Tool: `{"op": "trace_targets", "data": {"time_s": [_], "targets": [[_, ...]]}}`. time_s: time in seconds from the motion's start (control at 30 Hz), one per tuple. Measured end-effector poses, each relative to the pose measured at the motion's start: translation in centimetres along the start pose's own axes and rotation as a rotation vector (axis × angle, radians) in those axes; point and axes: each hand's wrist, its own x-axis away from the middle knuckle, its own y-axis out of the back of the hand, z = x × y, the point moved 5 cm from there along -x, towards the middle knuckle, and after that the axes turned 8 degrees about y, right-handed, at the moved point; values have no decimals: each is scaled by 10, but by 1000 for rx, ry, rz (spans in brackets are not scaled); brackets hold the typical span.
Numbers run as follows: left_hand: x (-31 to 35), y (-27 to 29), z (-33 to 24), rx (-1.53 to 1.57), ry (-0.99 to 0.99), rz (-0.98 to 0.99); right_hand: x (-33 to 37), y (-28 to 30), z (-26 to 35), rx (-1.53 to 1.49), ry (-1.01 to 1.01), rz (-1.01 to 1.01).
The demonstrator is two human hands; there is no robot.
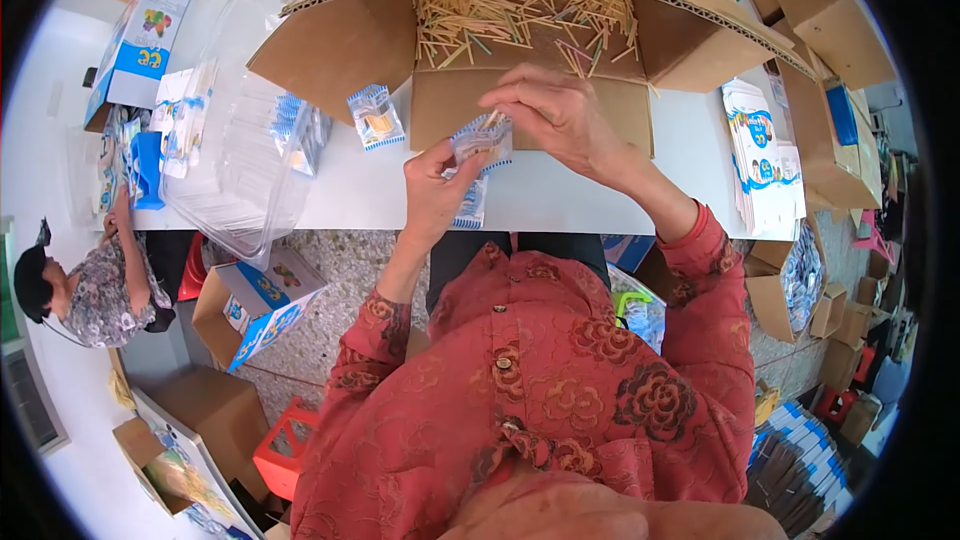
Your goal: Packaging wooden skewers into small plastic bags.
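My left hand (435, 190) pinches a small clear packet (490, 147) with blue-striped edges by its lower side, above the table's front edge. At the packet's top, my right hand (560, 118) has thumb and fingertips closed around what look like thin pale sticks (492, 120), their lower ends at or inside the packet. Just beyond the hands, a cardboard box (345, 45) lies open toward me, with a loose heap of thin coloured sticks (520, 15) inside. A second striped packet (470, 205) lies partly hidden under my left hand. Another packet (377, 118) rests left of the box flap.
A clear plastic tub (215, 145) holding packets stands on the left of the white table (345, 195). Printed flat cartons (762, 155) are stacked at the right. At far left, another person (95, 290) works at the table. Open cartons (790, 280) stand on the floor.
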Motion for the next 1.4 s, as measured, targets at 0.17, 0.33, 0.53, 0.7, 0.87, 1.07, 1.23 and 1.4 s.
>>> {"op": "trace_targets", "data": {"time_s": [0.17, 0.33, 0.53, 0.7, 0.87, 1.07, 1.23, 1.4], "targets": [[2, 2, -7, -142, -60, -16, -6, -2, 8, 97, 150, 84], [8, -5, -7, -140, -77, 31, -11, -12, 17, -13, 131, 205], [9, 4, -10, -71, -25, -4, -13, -1, 18, -35, 36, 72], [9, 1, -12, -59, -36, 33, -13, -8, 15, -127, -12, 81], [8, 0, -6, -107, -38, 49, -9, -9, 14, -122, 29, 75], [8, -1, -9, -36, -40, 47, -11, -2, 17, -35, 77, 22], [6, 3, -2, -29, -35, 29, -8, -1, 19, 58, 178, 10], [5, 2, -12, -66, -49, 53, -6, -4, 9, 17, 103, 116]]}}
